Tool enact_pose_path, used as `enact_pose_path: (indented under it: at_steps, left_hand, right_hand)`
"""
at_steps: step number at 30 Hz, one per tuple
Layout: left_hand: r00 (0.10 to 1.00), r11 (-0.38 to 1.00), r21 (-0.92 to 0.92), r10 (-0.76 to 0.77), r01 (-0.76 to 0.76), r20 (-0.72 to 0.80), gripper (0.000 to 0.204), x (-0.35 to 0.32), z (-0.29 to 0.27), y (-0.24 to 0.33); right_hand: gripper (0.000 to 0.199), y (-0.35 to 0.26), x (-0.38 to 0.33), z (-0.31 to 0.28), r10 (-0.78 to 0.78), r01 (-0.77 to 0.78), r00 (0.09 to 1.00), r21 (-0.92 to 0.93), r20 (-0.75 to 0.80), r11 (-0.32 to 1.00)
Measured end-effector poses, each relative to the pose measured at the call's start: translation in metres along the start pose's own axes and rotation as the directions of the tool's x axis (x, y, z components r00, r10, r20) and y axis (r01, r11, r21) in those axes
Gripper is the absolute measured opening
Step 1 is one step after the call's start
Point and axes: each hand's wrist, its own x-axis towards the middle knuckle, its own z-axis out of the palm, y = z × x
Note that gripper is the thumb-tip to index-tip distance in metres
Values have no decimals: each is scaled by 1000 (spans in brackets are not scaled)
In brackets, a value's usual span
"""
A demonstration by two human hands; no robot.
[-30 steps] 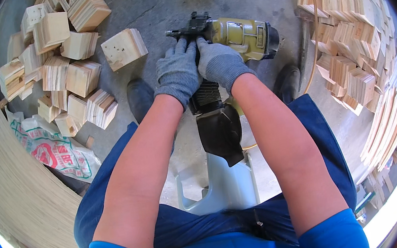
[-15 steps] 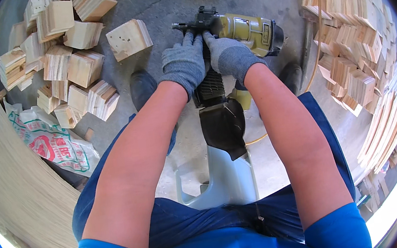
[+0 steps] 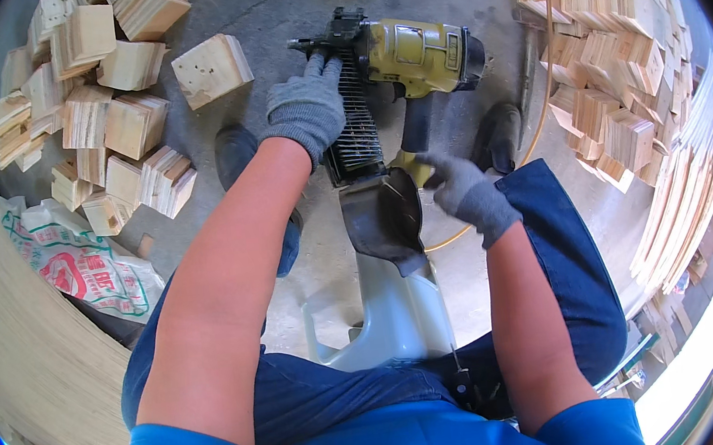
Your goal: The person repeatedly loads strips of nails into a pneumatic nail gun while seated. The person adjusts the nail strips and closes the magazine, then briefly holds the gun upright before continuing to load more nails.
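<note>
Apparently seating nails [image 3: 358, 126] in nail gun [image 3: 412, 53], slightly spreading fingers of left hand [image 3: 306, 107], loosely curling those of right hand [image 3: 463, 189], probably requiring magazine [image 3: 381, 218] closing next

Left hand [image 3: 306, 105] ahead of right hand [image 3: 463, 193]

A: Left grip [image 3: 306, 109]?
B: Gloved, fingers extended onto the black nose of the nail gun [image 3: 412, 53]. Row of nails [image 3: 358, 117] exposed just right of it.
A: Right grip [image 3: 466, 192]?
B: Gloved, index extended, near the foot of the gun's handle [image 3: 416, 123]; contact unclear. Black cover [image 3: 384, 219] to its left.
A: Surroundings?
B: Wood blocks [image 3: 137, 123] left of the left grip; stacked blocks [image 3: 619, 61] well right of both grips; pale stool [image 3: 390, 320] below, left of the right grip.
</note>
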Motion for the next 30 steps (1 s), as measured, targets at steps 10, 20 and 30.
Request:
enact_pose_path:
  at_steps: [10, 20, 30]
  left_hand:
    - [999, 999, -40, 20, -21, -25, 74, -2, -4, 0]
    - [992, 996, -8, 91, -92, -92, 51, 11, 8, -15]
    - [987, 987, -129, 80, -98, -137, 51, 11, 4, -19]
  right_hand:
    - [90, -4, -44, 38, 52, -70, 982, 97, 181, 993]
    - [63, -34, 1, 25, -25, 37, 965, 43, -260, 998]
    - [87, -74, 54, 27, -8, -57, 936, -174, -351, 983]
